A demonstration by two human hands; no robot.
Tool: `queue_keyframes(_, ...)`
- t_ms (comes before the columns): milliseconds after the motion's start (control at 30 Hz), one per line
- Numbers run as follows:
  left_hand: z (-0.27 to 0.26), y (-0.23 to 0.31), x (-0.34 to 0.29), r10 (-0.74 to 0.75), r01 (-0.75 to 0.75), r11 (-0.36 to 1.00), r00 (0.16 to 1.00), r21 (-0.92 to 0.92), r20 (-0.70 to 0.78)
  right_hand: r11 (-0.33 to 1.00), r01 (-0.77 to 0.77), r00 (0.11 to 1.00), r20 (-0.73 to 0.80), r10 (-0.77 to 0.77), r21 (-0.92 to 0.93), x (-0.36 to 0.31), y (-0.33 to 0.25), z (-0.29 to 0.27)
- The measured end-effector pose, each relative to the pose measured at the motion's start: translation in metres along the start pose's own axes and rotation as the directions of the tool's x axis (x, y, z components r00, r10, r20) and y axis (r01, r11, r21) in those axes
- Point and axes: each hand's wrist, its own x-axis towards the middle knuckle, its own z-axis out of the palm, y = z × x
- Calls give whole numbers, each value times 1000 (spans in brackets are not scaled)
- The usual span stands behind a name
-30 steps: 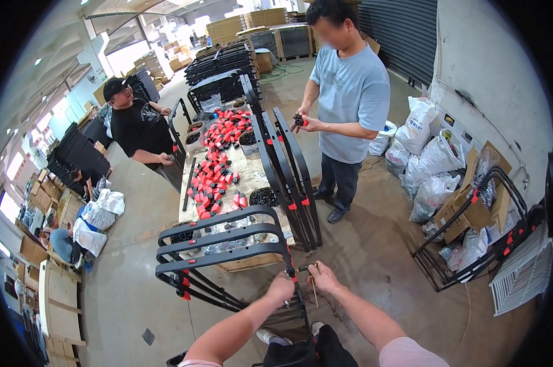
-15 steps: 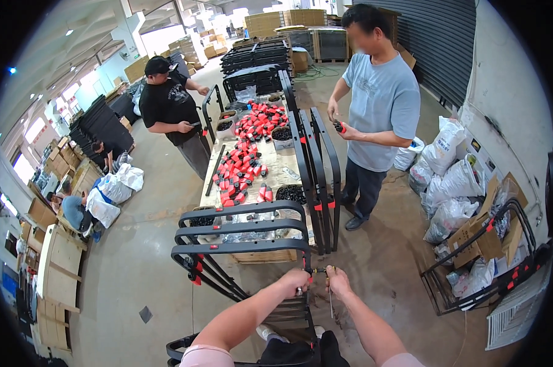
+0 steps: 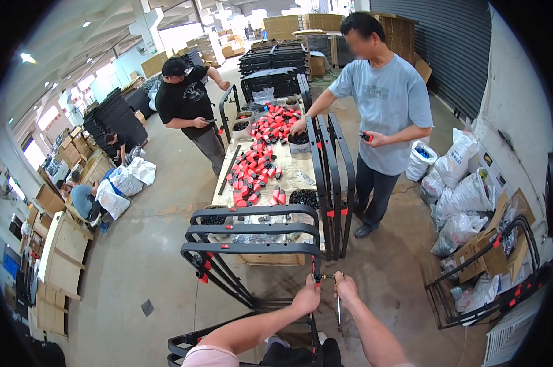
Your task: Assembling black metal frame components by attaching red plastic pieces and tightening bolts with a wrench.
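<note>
Left hand [image 3: 307, 298] closed on the black frame [image 3: 261, 248]; right hand [image 3: 347, 289] curled around a slim tool [image 3: 329, 276].

A factory assembly workshop is showing all round. A wooden tabletop [image 3: 293, 164] is carrying heaps of red-and-black parts [image 3: 252, 166], and black tubular frames [image 3: 258, 248] are standing beside it. Several co-workers [image 3: 380, 98] are working about a bare hard floor [image 3: 160, 251]. Stacked brown cardboard [image 3: 282, 27] is filling the background, plump white sacks [image 3: 457, 159] are lining one wall, a ribbed roller shutter [image 3: 454, 67] is rising behind, and pillars [image 3: 145, 24] are supporting a high ceiling.
</note>
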Motion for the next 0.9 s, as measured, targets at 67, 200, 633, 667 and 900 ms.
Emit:
queue_keyframes(67,-34,34,23,-265,485,647,867,-588,422,999,34,998,-44,-33,12,3,5,-2)
queue_keyframes(200,-39,21,37,-287,652,534,739,-539,609,999,-31,999,-5,31,11,-1,-1,3)
queue_keyframes(633,-11,7,-5,-45,54,995,993,-81,111,1000,-9,1000,15,9,22,2,7,-3)
queue_keyframes(667,-13,7,5,-122,150,976,978,-160,172,1000,-15,1000,20,15,24,5,9,-2)
queue_keyframes(900,11,-13,22,-29,31,999,996,26,-90,999,-51,998,47,51,-6,2,-2,6)
